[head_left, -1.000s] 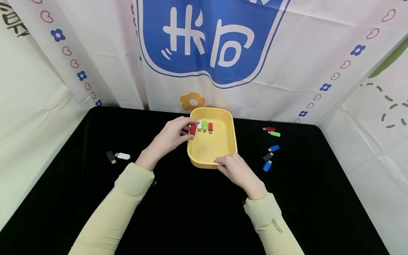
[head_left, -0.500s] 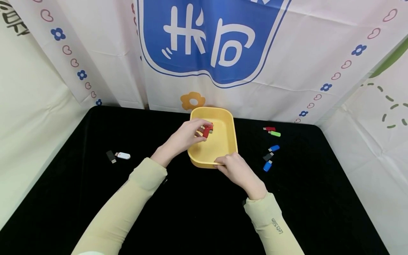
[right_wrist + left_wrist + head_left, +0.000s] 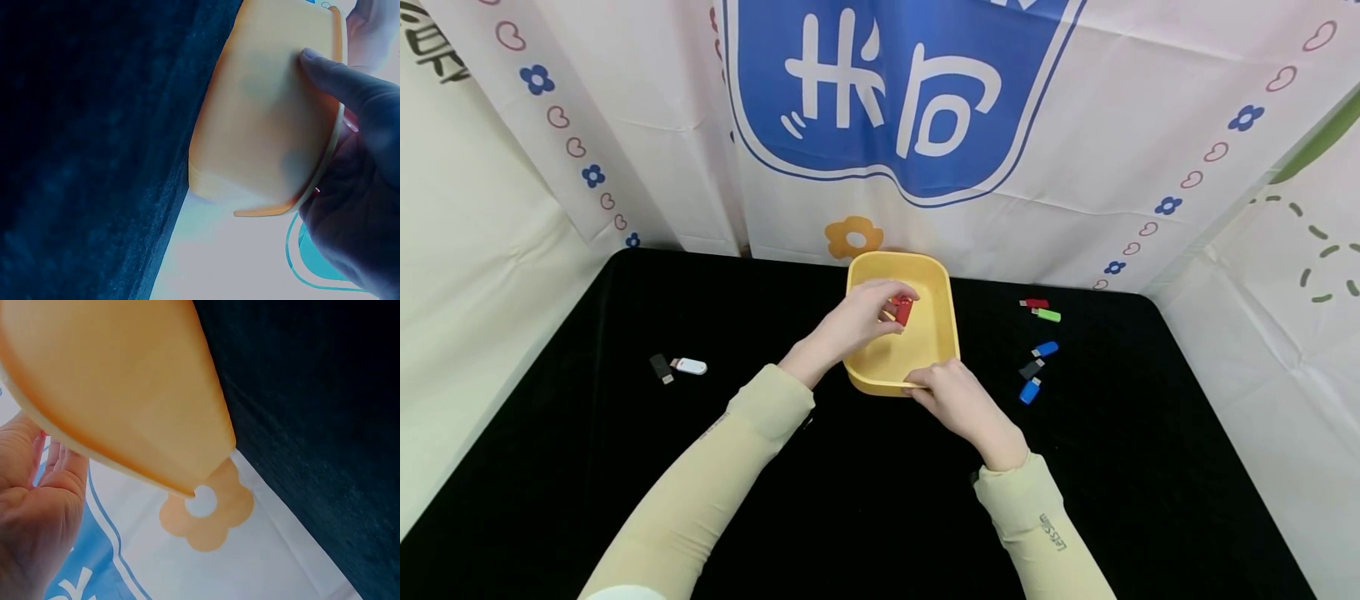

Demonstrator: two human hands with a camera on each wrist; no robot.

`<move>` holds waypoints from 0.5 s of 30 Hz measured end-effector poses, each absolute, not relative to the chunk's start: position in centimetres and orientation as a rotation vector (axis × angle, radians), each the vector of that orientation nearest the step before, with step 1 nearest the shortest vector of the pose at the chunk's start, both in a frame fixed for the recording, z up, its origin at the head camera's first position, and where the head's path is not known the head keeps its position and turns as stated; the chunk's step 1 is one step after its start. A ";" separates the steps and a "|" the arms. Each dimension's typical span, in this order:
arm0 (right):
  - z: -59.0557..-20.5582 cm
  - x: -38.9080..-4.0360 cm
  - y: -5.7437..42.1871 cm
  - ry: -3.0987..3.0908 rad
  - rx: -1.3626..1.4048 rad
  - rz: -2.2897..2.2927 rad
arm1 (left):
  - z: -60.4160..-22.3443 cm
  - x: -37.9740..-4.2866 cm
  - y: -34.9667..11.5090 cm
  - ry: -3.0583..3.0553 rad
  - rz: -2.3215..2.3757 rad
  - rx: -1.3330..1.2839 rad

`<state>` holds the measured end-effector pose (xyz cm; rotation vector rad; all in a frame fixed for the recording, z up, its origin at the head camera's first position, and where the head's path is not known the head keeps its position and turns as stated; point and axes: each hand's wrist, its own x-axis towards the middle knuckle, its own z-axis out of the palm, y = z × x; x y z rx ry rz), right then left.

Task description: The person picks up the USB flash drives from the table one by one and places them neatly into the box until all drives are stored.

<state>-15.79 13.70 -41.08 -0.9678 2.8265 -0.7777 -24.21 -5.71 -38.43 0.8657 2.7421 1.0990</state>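
Observation:
In the head view a yellow plastic tray (image 3: 931, 337) stands at the back middle of the black table. My left hand (image 3: 859, 320) is over its left part, pinching a red USB flash drive (image 3: 905, 312) between thumb and fingertips. What lies on the tray floor beneath that hand is hidden. My right hand (image 3: 961, 402) grips the tray's near right rim. In the right wrist view the thumb of my right hand (image 3: 359, 156) lies along the outside wall of the tray (image 3: 262, 125). The left wrist view shows my left hand (image 3: 44, 494) beyond the tray rim (image 3: 81, 447).
Right of the tray lie a red flash drive (image 3: 1036, 303), a green one (image 3: 1048, 316), two blue ones (image 3: 1046, 348) and a dark one (image 3: 1032, 369). At left are a black drive (image 3: 661, 367) and a white one (image 3: 691, 367). A white printed cloth (image 3: 1060, 242) hangs behind the table.
My left hand has moved right across the tray with the red flash drive, covering the white, green and red drives seen inside earlier. My right hand has stayed on the rim.

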 end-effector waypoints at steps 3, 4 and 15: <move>-41.1 -15.8 13.7 2.819 -0.960 -0.784 | -38.5 -24.5 -5.3 2.738 1.085 0.865; -41.1 -15.8 13.7 2.818 -0.958 -0.782 | -38.5 -24.6 -5.2 2.736 1.079 0.862; -41.2 -15.9 13.7 2.847 -0.990 -0.754 | -38.9 -25.8 -4.1 2.795 0.875 0.882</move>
